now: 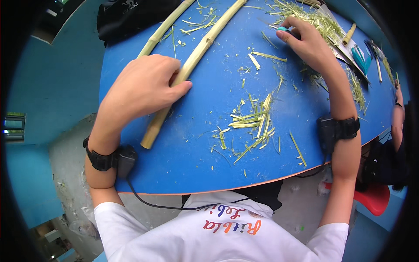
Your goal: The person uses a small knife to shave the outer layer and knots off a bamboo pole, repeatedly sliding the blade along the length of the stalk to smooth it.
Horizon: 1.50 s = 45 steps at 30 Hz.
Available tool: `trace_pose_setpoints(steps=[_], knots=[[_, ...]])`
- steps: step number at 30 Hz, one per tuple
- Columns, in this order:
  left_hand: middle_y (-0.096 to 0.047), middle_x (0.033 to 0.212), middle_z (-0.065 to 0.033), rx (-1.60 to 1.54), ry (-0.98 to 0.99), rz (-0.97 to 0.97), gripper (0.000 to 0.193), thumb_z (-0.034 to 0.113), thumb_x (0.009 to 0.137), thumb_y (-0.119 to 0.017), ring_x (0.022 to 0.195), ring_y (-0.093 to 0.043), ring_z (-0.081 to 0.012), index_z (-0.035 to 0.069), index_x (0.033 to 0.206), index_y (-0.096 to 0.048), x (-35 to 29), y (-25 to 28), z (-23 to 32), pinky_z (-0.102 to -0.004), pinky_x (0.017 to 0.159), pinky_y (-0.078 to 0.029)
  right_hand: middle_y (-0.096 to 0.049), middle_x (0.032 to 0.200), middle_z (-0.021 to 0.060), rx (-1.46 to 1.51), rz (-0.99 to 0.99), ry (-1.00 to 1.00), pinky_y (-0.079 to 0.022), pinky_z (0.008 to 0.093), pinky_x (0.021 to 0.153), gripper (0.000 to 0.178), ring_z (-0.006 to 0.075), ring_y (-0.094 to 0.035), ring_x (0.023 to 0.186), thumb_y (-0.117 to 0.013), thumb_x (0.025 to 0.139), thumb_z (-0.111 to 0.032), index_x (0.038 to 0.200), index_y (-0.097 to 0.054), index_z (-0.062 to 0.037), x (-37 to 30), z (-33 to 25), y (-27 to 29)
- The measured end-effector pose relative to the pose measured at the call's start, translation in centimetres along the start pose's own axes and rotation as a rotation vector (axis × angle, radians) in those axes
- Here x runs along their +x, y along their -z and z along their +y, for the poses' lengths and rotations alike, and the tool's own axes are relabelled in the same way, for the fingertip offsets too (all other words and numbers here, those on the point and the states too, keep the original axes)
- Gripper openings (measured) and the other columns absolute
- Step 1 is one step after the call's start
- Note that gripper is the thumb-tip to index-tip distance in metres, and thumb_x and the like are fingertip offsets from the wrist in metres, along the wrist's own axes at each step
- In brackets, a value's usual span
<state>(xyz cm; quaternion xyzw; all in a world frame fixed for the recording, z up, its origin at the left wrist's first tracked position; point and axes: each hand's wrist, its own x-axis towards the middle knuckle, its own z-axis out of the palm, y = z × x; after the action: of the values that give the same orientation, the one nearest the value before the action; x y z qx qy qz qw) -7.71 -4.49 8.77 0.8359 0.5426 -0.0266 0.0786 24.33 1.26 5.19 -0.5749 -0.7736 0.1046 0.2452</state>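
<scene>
A long pale yellow-green bamboo pole (198, 51) lies slanted across the blue table, its cut near end pointing toward me. My left hand (144, 85) is wrapped round it a little above that end, the thumb along its right side. Above the table's right half, my right hand (301, 41) is closed on a teal-and-black handle (283, 29); a thin, blurred blade seems to reach left from it, so it looks like a knife. This hand is apart from the pole. To the left lies a second bamboo pole (163, 29), partly behind my left hand.
Green-and-white shavings (257, 120) litter the blue table (192, 166). A bigger shavings heap (314, 19) is at the far right, near a teal-handled tool (360, 59). A black bag (131, 19) sits far left. Another person's arm (398, 118) and a red stool (373, 198) are at right.
</scene>
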Motion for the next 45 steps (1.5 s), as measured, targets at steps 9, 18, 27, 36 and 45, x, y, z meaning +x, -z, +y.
trace_pose_setpoints(steps=[9, 18, 27, 36, 45], knots=[[-0.053, 0.063, -0.0159, -0.195, -0.07, 0.258, 0.042, 0.039, 0.085, -0.065, 0.062, -0.052, -0.0322, 0.0, 0.071, -0.057, 0.7, -2.1, 1.0, -0.0415, 0.057, -0.038, -0.056, 0.071, 0.0091, -0.005, -0.025, 0.064, -0.042, 0.0326, 0.061, 0.03, 0.0164, -0.05, 0.066, -0.063, 0.089, -0.026, 0.101, -0.056, -0.0002, -0.6, -2.5, 0.0], [-0.051, 0.054, -0.0139, -0.287, -0.207, 0.133, 0.045, 0.039, 0.086, -0.063, 0.052, -0.051, -0.0318, 0.001, 0.063, -0.056, 0.6, -2.4, 2.6, -0.0411, 0.052, -0.036, -0.06, 0.067, 0.0178, 0.087, -0.168, 0.348, -0.043, 0.0409, 0.059, 0.026, 0.0354, -0.058, 0.063, -0.066, 0.085, -0.021, 0.097, -0.056, -0.0008, -2.7, -6.7, -2.3], [-0.051, 0.054, -0.0141, -0.278, -0.204, 0.128, 0.045, 0.038, 0.085, -0.064, 0.052, -0.052, -0.0316, 0.0, 0.062, -0.056, 0.7, -2.5, 2.6, -0.0411, 0.051, -0.037, -0.061, 0.068, 0.0188, 0.068, -0.247, 0.327, -0.044, 0.043, 0.059, 0.023, 0.0384, -0.059, 0.066, -0.066, 0.085, -0.02, 0.096, -0.058, -0.0025, -3.2, -7.5, -1.9], [-0.05, 0.05, -0.0139, -0.216, -0.238, 0.203, 0.042, 0.032, 0.082, -0.067, 0.047, -0.051, -0.0316, 0.0, 0.058, -0.053, 0.5, -2.9, 2.7, -0.04, 0.047, -0.037, -0.062, 0.07, 0.0198, 0.042, -0.194, 0.243, -0.045, 0.0434, 0.06, 0.024, 0.0389, -0.06, 0.067, -0.068, 0.083, -0.022, 0.095, -0.061, -0.0019, -3.4, -8.4, -1.9], [-0.048, 0.049, -0.0109, -0.207, -0.331, 0.268, 0.04, 0.03, 0.08, -0.07, 0.044, -0.048, -0.0286, 0.003, 0.059, -0.049, 0.3, -3.2, 3.2, -0.0383, 0.045, -0.035, -0.064, 0.074, 0.0202, -0.12, 0.011, 0.1, -0.047, 0.0445, 0.064, 0.026, 0.0392, -0.061, 0.071, -0.067, 0.084, -0.024, 0.096, -0.063, -0.0024, -1.8, -6.5, -2.5]])
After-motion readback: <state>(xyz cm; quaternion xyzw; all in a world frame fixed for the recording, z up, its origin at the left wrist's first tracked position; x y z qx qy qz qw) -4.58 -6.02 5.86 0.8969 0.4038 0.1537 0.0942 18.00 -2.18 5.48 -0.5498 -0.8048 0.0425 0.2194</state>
